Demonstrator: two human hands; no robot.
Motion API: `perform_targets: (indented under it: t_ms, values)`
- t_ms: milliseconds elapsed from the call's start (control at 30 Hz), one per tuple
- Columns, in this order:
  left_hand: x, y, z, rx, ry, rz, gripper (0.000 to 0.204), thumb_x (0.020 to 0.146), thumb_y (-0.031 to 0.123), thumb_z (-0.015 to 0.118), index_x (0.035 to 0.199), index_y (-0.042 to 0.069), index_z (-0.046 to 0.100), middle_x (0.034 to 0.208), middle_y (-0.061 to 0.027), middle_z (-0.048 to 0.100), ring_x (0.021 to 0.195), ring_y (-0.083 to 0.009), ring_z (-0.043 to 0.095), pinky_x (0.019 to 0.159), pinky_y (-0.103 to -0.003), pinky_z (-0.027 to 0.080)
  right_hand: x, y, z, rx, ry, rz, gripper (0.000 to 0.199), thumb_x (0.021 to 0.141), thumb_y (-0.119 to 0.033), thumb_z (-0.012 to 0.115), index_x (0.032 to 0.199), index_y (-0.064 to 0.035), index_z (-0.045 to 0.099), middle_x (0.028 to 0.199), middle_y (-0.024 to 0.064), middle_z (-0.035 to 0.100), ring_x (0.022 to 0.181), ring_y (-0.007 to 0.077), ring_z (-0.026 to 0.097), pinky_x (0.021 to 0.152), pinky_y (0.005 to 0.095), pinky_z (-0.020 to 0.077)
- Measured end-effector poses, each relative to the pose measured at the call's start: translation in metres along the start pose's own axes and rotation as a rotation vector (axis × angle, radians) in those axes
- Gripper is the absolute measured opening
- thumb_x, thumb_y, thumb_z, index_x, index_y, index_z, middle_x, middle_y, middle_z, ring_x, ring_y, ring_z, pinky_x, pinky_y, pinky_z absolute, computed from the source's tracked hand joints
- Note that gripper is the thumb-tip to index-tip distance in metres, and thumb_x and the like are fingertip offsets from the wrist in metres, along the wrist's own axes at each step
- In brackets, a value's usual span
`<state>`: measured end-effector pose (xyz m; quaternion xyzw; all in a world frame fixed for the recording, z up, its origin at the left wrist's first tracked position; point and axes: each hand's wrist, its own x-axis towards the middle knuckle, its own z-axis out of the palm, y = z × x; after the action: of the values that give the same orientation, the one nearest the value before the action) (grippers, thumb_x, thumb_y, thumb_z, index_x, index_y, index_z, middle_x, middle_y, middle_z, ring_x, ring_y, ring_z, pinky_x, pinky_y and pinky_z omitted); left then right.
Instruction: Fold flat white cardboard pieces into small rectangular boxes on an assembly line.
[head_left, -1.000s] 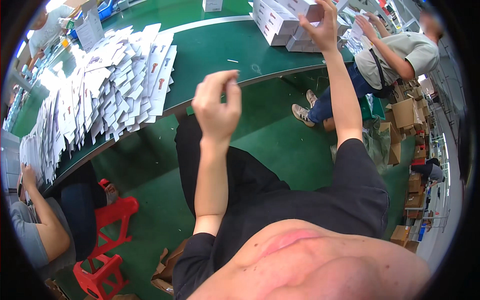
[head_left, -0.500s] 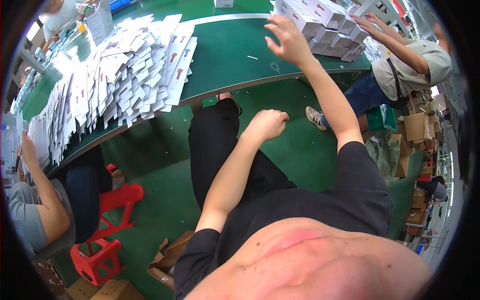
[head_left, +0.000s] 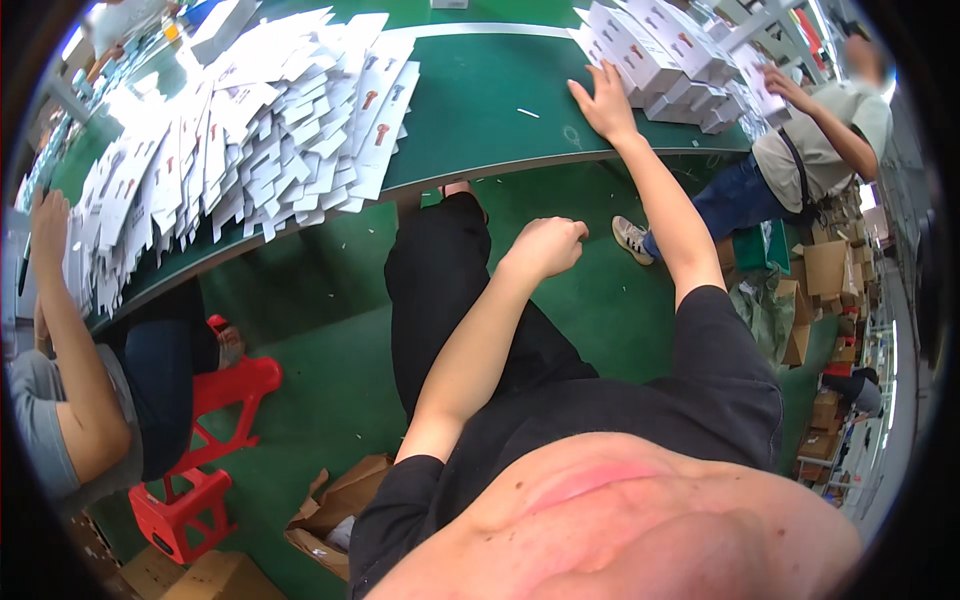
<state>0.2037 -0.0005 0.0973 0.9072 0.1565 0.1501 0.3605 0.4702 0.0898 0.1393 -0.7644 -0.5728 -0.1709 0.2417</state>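
Stack of white boxes [head_left: 688, 62], right-hand part of the green table [head_left: 480, 110]: front ends plain to see, far side hidden behind them. Small white box [head_left: 449, 3] cut off by the upper edge. Heap of flat white cartons [head_left: 290, 140] on the table's left; lower layers covered by those above, its upper left washed out by glare. Seated co-worker [head_left: 75, 410] at far left partly lost in the dark rim; work beyond that person's raised hand hard to make out.

Right hand [head_left: 604, 105] over the table at the stack's left end, palm down, fingers spread, grip open. Fingertips overlap the nearest boxes in view; contact or a slight gap, cannot tell.

Left hand [head_left: 546, 247] below the table edge, beside the black-trousered leg [head_left: 440, 290], above the green floor [head_left: 330, 390]. Fingers curled under, mostly hidden by the back of the hand; whether closed on anything, cannot tell.
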Motion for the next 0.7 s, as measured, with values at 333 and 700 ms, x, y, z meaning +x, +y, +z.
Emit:
perform_targets:
  t_ms: [333,700]
  values:
    - [-0.001,-0.012,0.009,-0.014,-0.107,-0.134,0.033,0.086,0.015,0.056,0.114,0.004,0.069,0.107,-0.0148,0.074,0.094,-0.0379,0.069,0.082,-0.043,0.055,0.006,-0.139,-0.031,0.370,0.110,-0.411,0.044,0.094,-0.022,0.067,0.132,-0.0031,0.057,0.146,0.0155,0.051,0.129,0.0327,0.053,0.107,0.0386,0.0437]
    - [0.005,-0.039,-0.005,0.072,-0.230,-0.436,0.032,0.082,0.013,0.058,0.110,0.001,0.068,0.103,-0.0175,0.074,0.089,-0.0383,0.070,0.077,-0.045,0.055,0.166,-0.335,0.018,0.180,0.336,-1.131,0.042,0.089,-0.018,0.056,0.128,-0.0050,0.059,0.139,0.0129,0.056,0.133,0.0350,0.047,0.113,0.0493,0.0336]
